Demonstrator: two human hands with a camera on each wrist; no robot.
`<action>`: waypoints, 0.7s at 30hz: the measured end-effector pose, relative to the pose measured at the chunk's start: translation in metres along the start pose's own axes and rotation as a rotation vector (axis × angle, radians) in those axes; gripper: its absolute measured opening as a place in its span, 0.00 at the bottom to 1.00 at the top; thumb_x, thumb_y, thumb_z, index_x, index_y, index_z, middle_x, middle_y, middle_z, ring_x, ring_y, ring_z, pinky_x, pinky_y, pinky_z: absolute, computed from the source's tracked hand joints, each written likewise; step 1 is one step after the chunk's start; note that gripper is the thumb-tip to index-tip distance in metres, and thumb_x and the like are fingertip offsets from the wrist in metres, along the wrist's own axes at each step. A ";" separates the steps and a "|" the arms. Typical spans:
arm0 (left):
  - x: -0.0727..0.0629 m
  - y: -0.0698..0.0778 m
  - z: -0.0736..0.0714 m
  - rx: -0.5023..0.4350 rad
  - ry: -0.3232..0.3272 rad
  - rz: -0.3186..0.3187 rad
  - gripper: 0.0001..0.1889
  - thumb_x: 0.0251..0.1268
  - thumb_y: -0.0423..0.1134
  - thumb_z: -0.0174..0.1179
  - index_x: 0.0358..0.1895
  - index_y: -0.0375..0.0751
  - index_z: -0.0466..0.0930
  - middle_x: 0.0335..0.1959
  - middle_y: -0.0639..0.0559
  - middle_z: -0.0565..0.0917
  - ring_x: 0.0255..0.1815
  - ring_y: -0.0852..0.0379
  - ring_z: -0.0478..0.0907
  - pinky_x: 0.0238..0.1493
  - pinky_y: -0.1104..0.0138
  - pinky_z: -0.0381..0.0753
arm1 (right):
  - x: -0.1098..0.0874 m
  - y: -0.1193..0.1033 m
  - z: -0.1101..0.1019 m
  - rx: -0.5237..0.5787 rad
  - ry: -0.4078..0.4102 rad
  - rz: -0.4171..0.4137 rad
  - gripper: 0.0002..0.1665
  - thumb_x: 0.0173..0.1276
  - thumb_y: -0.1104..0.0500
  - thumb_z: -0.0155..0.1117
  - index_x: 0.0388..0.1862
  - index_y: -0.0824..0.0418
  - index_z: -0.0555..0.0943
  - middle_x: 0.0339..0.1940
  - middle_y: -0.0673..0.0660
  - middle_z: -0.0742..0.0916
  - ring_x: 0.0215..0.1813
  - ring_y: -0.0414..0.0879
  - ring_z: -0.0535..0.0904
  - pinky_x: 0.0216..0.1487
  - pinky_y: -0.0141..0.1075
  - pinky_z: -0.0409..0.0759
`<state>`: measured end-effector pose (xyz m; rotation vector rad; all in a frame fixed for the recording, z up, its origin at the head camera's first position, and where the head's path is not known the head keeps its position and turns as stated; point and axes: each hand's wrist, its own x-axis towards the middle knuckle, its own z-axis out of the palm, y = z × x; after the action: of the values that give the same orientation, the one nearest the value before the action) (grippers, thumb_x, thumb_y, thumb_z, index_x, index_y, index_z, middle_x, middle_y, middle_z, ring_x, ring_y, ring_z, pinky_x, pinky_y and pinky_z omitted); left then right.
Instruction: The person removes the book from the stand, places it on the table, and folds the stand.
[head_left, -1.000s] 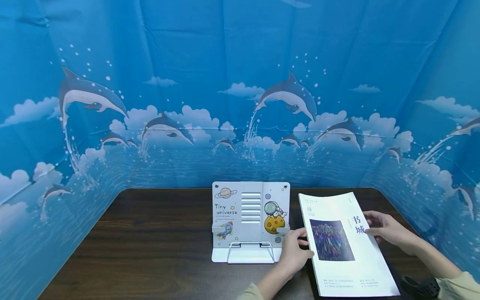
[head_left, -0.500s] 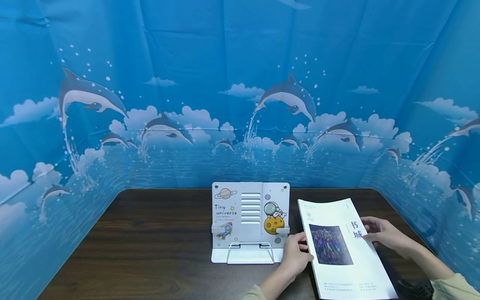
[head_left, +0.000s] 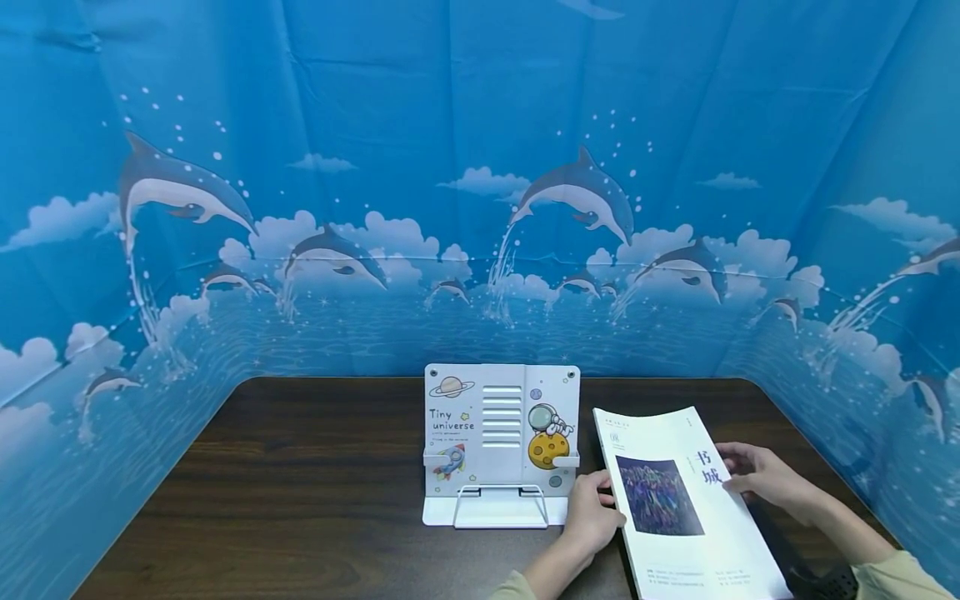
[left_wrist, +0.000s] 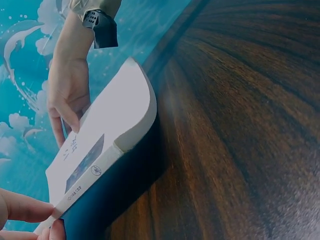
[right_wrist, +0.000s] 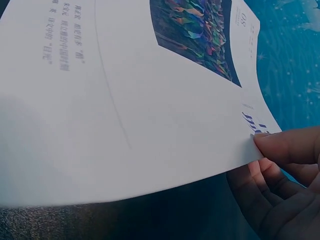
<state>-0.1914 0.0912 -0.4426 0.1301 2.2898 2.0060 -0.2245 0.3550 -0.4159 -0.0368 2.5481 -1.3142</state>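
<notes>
A white magazine point(head_left: 705, 550) with a dark multicoloured picture and purple Chinese characters is held between both hands at the right of the head view. My left hand point(head_left: 591, 518) grips its spine side, thumb on the cover and fingers underneath. On the opposite edge, my right hand point(head_left: 768, 483) pinches it beside the purple title; the right wrist view shows the thumb point(right_wrist: 290, 145) on top and the fingers below. Seen from the left wrist, the magazine point(left_wrist: 120, 105) is raised off the table at the spine, with dark shadow under it. Its bottom edge is cut off in the head view.
A white metal book stand point(head_left: 501, 433) with space cartoons stands upright left of the magazine, close to my left hand. Dark wood tabletop point(head_left: 300, 500) stretches to the left. A blue dolphin-print curtain point(head_left: 420, 167) encloses the back and sides.
The magazine has shifted toward me and slightly left, with my right hand moving along with it. My left hand has moved only a little. The book stand has stayed in place.
</notes>
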 end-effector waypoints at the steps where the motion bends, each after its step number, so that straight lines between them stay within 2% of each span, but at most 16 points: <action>1: 0.000 0.000 0.000 0.004 -0.001 0.002 0.31 0.33 0.13 0.60 0.50 0.29 0.75 0.38 0.51 0.73 0.30 0.61 0.70 0.25 0.72 0.75 | 0.000 0.001 0.001 -0.002 0.002 0.001 0.39 0.56 0.68 0.60 0.62 0.81 0.55 0.42 0.62 0.76 0.39 0.50 0.75 0.33 0.41 0.77; 4: 0.001 -0.002 -0.001 0.009 -0.006 0.007 0.30 0.33 0.13 0.60 0.50 0.30 0.76 0.38 0.51 0.74 0.30 0.61 0.70 0.25 0.72 0.75 | 0.001 0.002 0.002 -0.001 0.005 0.004 0.38 0.55 0.68 0.60 0.62 0.81 0.55 0.41 0.62 0.77 0.39 0.50 0.75 0.34 0.40 0.77; 8: 0.003 -0.007 -0.002 0.039 -0.015 0.063 0.29 0.33 0.13 0.59 0.49 0.28 0.77 0.35 0.50 0.75 0.29 0.62 0.70 0.24 0.72 0.76 | 0.003 0.003 0.003 0.005 -0.004 0.004 0.38 0.56 0.68 0.59 0.62 0.81 0.55 0.42 0.62 0.77 0.39 0.49 0.75 0.34 0.40 0.77; 11: 0.004 -0.009 -0.003 0.063 -0.017 0.078 0.28 0.33 0.14 0.60 0.48 0.28 0.77 0.35 0.49 0.76 0.28 0.63 0.71 0.24 0.72 0.76 | 0.005 0.004 0.004 -0.007 -0.001 0.007 0.37 0.56 0.68 0.59 0.61 0.81 0.56 0.41 0.62 0.77 0.38 0.49 0.74 0.34 0.40 0.76; 16: 0.004 -0.008 -0.003 0.073 -0.012 0.017 0.28 0.33 0.14 0.60 0.48 0.26 0.77 0.36 0.49 0.76 0.28 0.61 0.72 0.24 0.71 0.76 | 0.008 0.008 0.007 0.005 -0.007 0.032 0.37 0.56 0.69 0.59 0.61 0.81 0.56 0.40 0.61 0.77 0.38 0.49 0.74 0.34 0.41 0.75; 21: 0.005 -0.011 -0.002 0.087 -0.004 0.007 0.28 0.32 0.13 0.59 0.48 0.25 0.76 0.35 0.49 0.76 0.28 0.61 0.72 0.23 0.72 0.75 | 0.009 0.011 0.009 0.035 -0.012 0.049 0.38 0.54 0.71 0.58 0.62 0.81 0.55 0.42 0.61 0.77 0.38 0.49 0.74 0.34 0.41 0.75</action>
<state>-0.1966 0.0883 -0.4533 0.1484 2.3786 1.9076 -0.2296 0.3532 -0.4312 0.0242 2.4996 -1.3360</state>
